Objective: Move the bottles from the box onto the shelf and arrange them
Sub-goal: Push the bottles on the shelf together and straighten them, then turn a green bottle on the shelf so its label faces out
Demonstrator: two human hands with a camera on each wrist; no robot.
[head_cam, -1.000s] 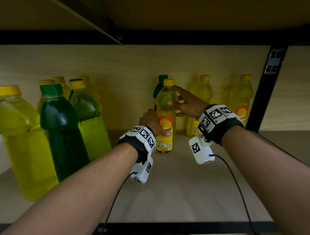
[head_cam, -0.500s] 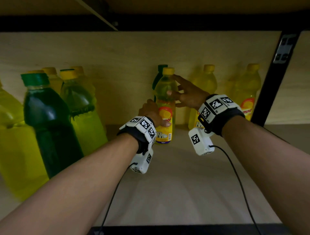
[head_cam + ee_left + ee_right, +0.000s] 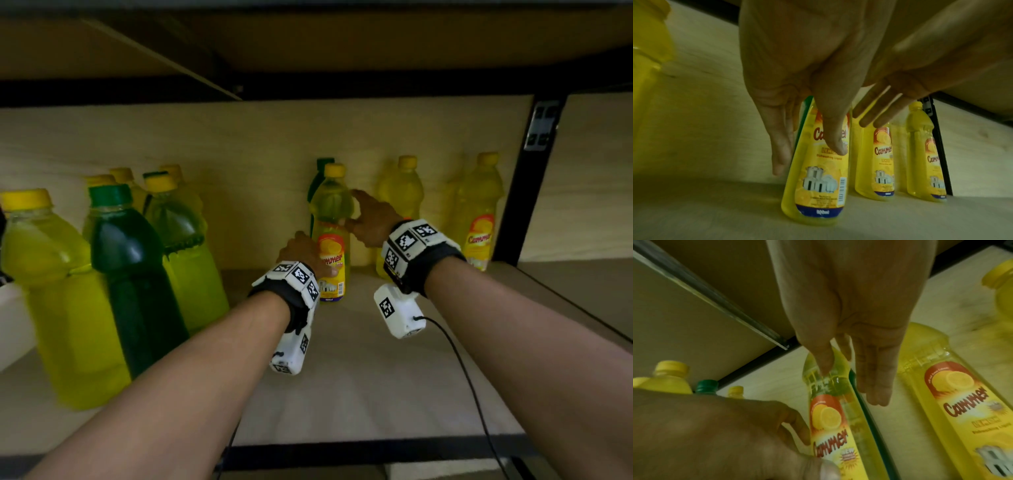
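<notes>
A slim yellow dish-liquid bottle (image 3: 331, 246) with a yellow cap stands upright mid-shelf. My left hand (image 3: 306, 251) holds its labelled body, thumb on the front of the label (image 3: 818, 186) and fingers down its left side. My right hand (image 3: 363, 219) pinches the clear shoulder below the cap (image 3: 830, 418), thumb in front, the other fingers straight. A dark green bottle (image 3: 322, 166) stands right behind it, mostly hidden. Two more of the same yellow bottles (image 3: 400, 192) (image 3: 479, 219) stand to the right against the back panel.
Large bottles crowd the shelf's left: a yellow one (image 3: 51, 291), a dark green one (image 3: 133, 274), a lime one (image 3: 186, 253), more behind. A black upright post (image 3: 524, 212) bounds the right. The upper shelf hangs low overhead. Bare shelf board (image 3: 359, 383) lies in front.
Both hands stay on the same yellow bottle, which keeps its spot in front of the green one. Only my head view has shifted.
</notes>
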